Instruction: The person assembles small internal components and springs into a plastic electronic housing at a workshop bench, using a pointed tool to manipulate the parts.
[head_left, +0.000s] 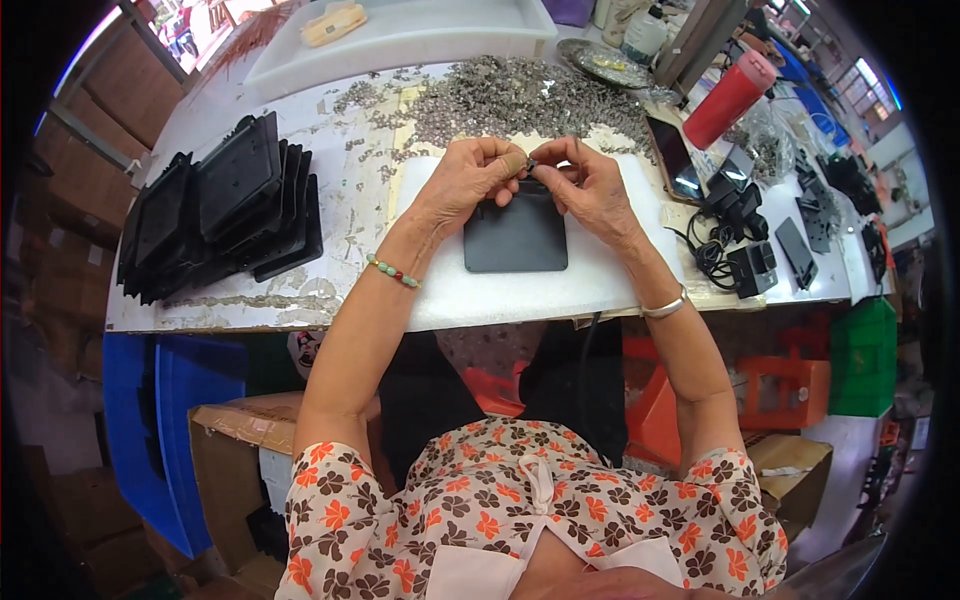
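My left hand [472, 177] and my right hand [588, 185] meet fingertip to fingertip over the far edge of a flat black square plate [515, 240]. Between the fingers of both hands is a tiny dark part [531, 163], pinched from each side. The plate lies on a white foam sheet [500, 295] at the front of the table. Just beyond my hands spreads a heap of small grey metal parts [510, 95].
A stack of black trays [220, 205] leans at the left. A white tub [400, 35] stands at the back. A red bottle [728, 98], a phone [673, 158], black adapters with cables [735, 230] sit right. Blue and green crates and cardboard boxes lie under the table.
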